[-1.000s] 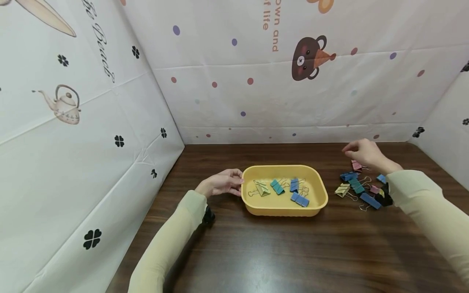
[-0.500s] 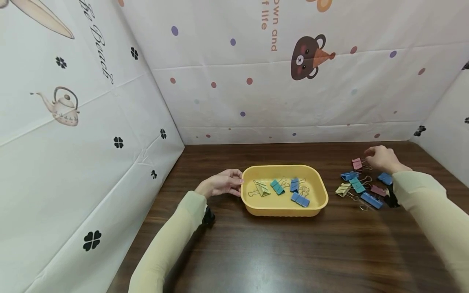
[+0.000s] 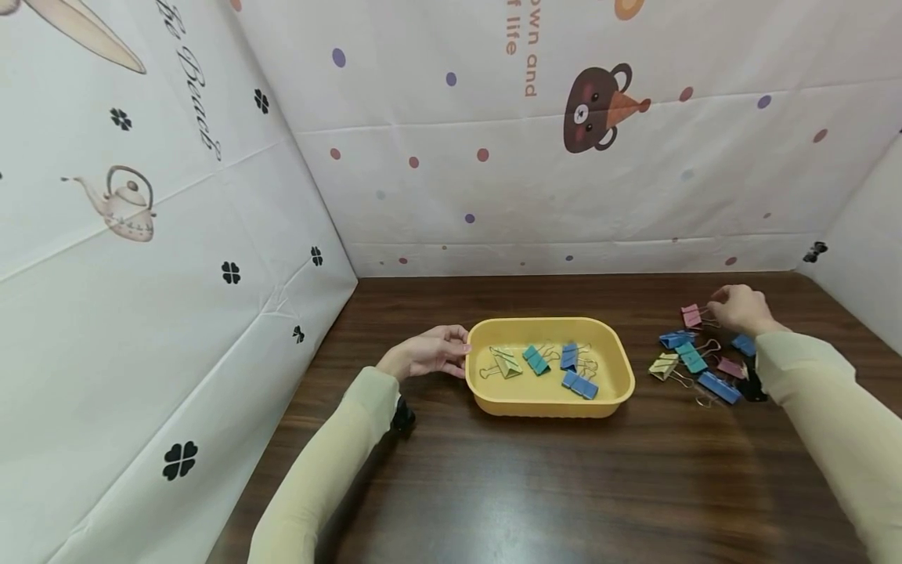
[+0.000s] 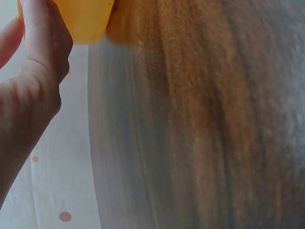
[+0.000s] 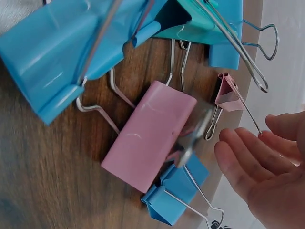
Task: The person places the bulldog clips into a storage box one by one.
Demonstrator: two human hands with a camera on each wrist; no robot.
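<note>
My left hand (image 3: 431,352) grips the left rim of a yellow plastic tray (image 3: 550,408), thumb and fingers at its wall; the left wrist view shows the tray's corner (image 4: 88,24) beyond the hand. Inside lie several binder clips: a yellow one (image 3: 506,363), a teal one (image 3: 536,360) and blue ones (image 3: 580,385). At the back right, my right hand (image 3: 743,309) pinches a wire handle of a pink binder clip (image 3: 691,316) between thumb and index finger. In the right wrist view that pink clip (image 5: 229,98) stands on the table at the fingertips.
Around the right hand lie more binder clips: a teal one (image 3: 691,358), a yellow one (image 3: 663,366), a long blue one (image 3: 719,387) and another pink one (image 5: 148,136). The brown wooden table (image 3: 535,486) meets printed white sheets (image 3: 423,196) at the back and sides.
My right hand moved right and down to the pink clip's handle, then stayed near it. The left hand and the tray held their place.
</note>
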